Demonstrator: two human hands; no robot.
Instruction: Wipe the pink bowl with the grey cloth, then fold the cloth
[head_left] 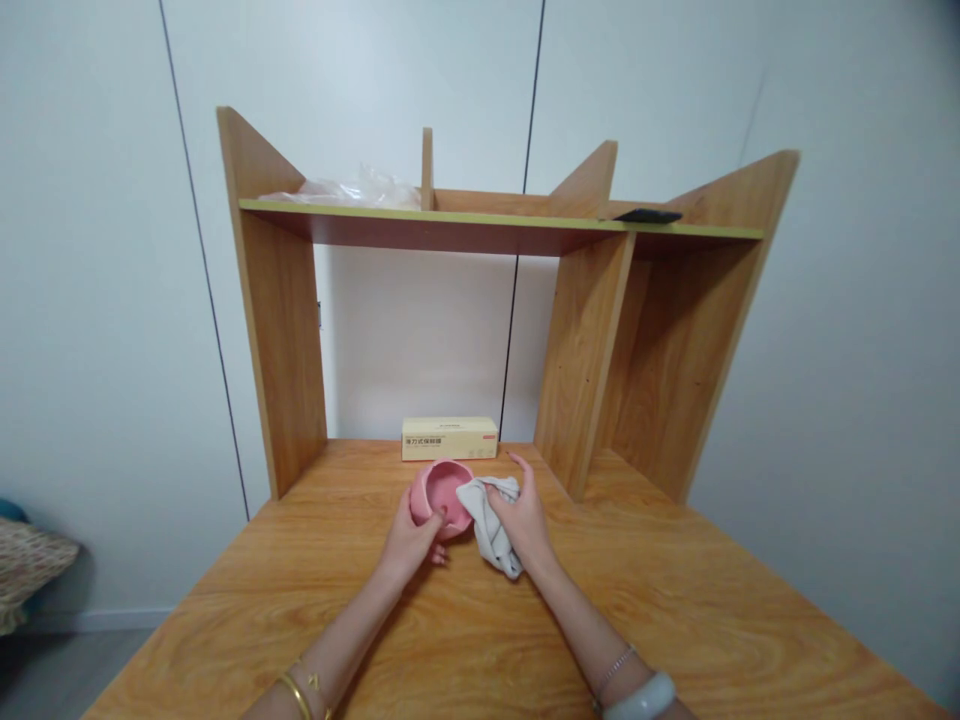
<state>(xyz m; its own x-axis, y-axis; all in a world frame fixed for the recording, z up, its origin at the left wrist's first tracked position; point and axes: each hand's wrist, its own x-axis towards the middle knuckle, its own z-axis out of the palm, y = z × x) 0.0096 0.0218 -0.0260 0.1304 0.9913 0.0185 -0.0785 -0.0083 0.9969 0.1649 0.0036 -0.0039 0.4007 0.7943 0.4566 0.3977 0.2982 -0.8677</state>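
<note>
A small pink bowl (441,488) is tilted on its side above the wooden desk (465,640), its opening facing me. My left hand (411,542) grips the bowl's lower left rim, thumb inside. My right hand (525,520) holds a crumpled light grey cloth (487,520), which touches the bowl's right edge and hangs down toward the desk.
A long cream box (449,438) with a red stripe lies at the back of the desk. A wooden hutch (277,330) stands behind, with upright panels left and right. Its upper shelf carries clear plastic (352,190) and a flat dark object (646,215).
</note>
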